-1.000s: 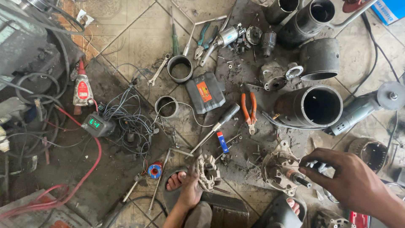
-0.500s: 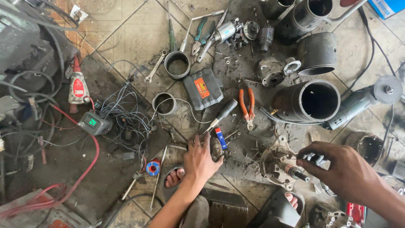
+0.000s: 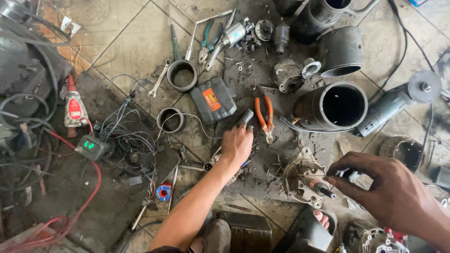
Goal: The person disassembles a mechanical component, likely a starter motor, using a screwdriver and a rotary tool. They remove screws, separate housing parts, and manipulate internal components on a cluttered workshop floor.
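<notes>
My left hand [image 3: 236,144] reaches out over the dirty tiled floor and closes on a grey-handled tool [image 3: 244,117], whose handle sticks out above my fingers. Orange-handled pliers [image 3: 265,115] lie just right of it. My right hand [image 3: 389,189] pinches the shaft end of a round metal motor housing [image 3: 302,180] that lies on the floor at the lower right. A dark battery pack with an orange label [image 3: 213,99] sits just left of the left hand.
Large black metal cylinders [image 3: 337,105] and an angle grinder [image 3: 398,103] lie at the right. Two metal rings [image 3: 182,75], wrenches, green pliers and small parts are scattered at the top. A tangle of wires with a green-lit meter [image 3: 91,146] lies left. My feet are at the bottom.
My left hand has moved up from near my foot to the grey-handled tool and closed on it. My right hand has shifted onto the motor shaft.
</notes>
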